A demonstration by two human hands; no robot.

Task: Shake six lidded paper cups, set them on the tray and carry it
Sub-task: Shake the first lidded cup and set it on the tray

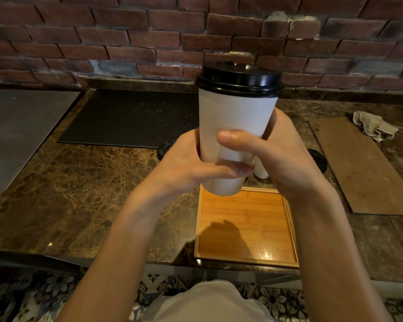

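Observation:
A white paper cup (235, 117) with a black lid is held upright in the air above the counter. My left hand (189, 163) grips its lower half from the left. My right hand (282, 156) wraps it from the right, thumb across the front. Below it lies a square wooden tray (247, 228) with nothing on it, near the counter's front edge. Behind my hands, other lidded cups stand on the counter: a black lid (164, 148) shows at the left, another black lid (318, 159) at the right, and a white cup base (261, 170) between.
The brown marble counter (79, 182) runs to a brick wall. A black mat (130, 117) lies at the back, a wooden board (358, 168) at the right with a crumpled cloth (372, 125) behind it, and a grey metal surface (16, 135) at the left.

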